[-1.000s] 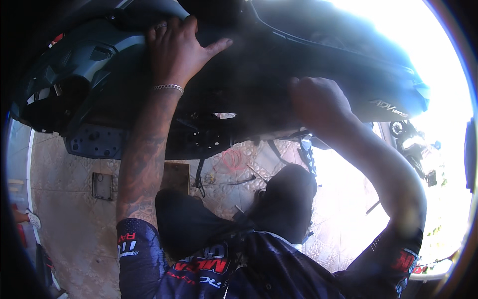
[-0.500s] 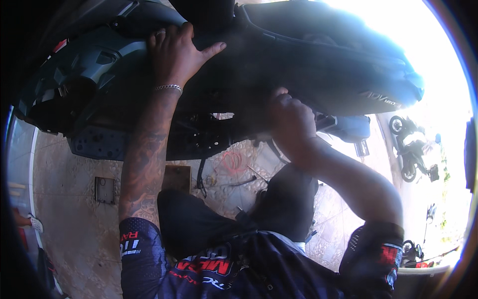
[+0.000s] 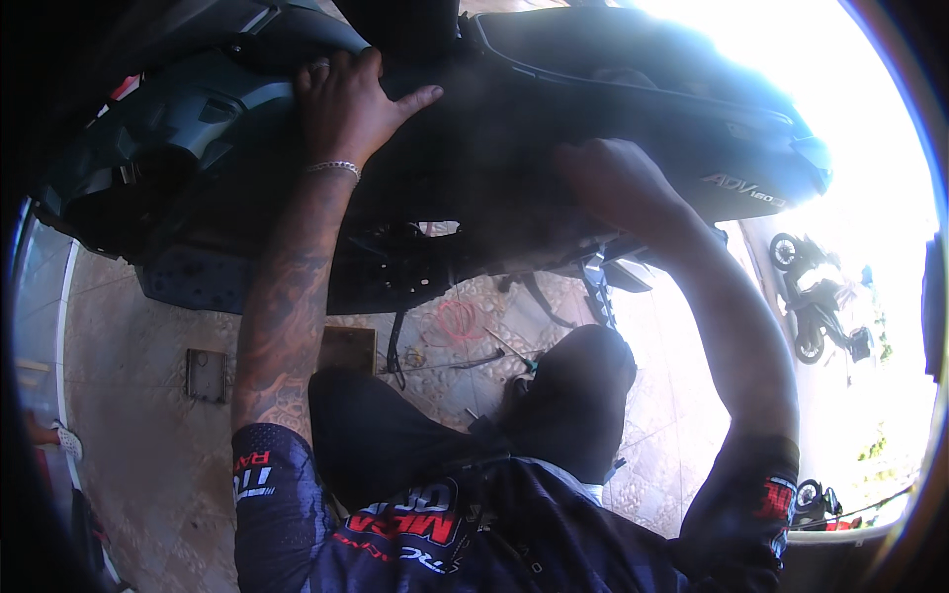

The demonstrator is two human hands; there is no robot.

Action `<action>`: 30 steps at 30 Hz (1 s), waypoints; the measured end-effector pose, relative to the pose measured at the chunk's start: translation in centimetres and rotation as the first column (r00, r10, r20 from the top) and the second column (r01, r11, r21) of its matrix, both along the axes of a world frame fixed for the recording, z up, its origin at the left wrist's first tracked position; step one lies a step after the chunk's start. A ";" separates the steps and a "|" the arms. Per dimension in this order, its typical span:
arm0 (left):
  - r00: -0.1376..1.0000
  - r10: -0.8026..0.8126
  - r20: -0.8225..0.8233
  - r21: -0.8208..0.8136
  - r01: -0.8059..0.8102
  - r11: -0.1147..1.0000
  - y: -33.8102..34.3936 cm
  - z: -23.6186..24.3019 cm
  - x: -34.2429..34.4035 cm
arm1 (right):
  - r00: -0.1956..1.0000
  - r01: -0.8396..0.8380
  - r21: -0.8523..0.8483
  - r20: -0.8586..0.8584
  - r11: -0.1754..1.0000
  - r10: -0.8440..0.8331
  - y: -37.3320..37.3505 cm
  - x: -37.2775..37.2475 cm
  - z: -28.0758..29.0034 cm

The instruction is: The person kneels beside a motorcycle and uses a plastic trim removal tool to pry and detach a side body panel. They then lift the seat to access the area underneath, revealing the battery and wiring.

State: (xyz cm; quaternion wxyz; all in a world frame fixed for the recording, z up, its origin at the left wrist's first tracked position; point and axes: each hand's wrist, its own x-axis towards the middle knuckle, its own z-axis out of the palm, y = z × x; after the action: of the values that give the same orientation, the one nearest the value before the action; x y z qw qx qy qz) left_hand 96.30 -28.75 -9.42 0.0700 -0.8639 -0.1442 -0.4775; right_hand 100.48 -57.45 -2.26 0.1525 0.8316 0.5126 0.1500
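A dark motor scooter point(image 3: 672, 148) with grey-green front body parts stretches across the upper view. My left hand point(image 3: 348, 107) rests on its body beside the seat, fingers laid over the edge and thumb stretched out to the right. Against the dark side panel, right of centre, is my right hand point(image 3: 625, 183), its back toward me and its fingers curled. Shadow hides those fingertips and anything they may hold. Below the panel, the dark frame and lower parts point(image 3: 415, 272) of the scooter lie exposed.
My bent knees point(image 3: 583, 381) are close under the scooter. On the tiled floor lie a rectangular tray point(image 3: 206, 376), a brown box point(image 3: 351, 348), a red coil point(image 3: 457, 321) and a hanging dark strap point(image 3: 396, 346). Other motorcycles point(image 3: 816, 296) stand at right; a person's foot point(image 3: 67, 441) shows at far left.
My right hand has moved up and to the right, away from the lower edge of the panel, and its wrist has turned. My left hand stays in place.
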 end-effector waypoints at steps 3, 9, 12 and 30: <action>1.000 0.009 0.002 0.007 -0.009 1.000 0.0 0.1 0.1 | 0.988 0.137 0.041 -0.083 0.990 -0.133 0.0 -0.7 0.0; 0.998 -0.056 0.028 -0.030 0.057 0.998 0.4 -0.3 0.7 | 0.940 0.202 0.585 -0.342 0.786 0.013 -5.2 -5.5 -4.4; 0.994 -0.094 0.054 -0.044 0.096 0.994 0.4 -0.4 1.0 | 0.799 0.506 0.607 -0.597 0.613 -0.068 -7.3 -7.2 -6.3; 0.992 0.000 -0.130 -0.072 -0.010 0.997 -0.5 0.9 -0.3 | 0.785 0.138 0.730 -0.493 0.669 0.376 4.6 -2.3 -3.0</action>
State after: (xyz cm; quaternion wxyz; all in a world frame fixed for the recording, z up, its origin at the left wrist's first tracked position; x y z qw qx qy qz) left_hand 96.03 -29.23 -8.52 0.0488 -0.8947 -0.1587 -0.4146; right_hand 98.19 -52.89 -5.25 -0.3775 0.7849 0.4852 0.0775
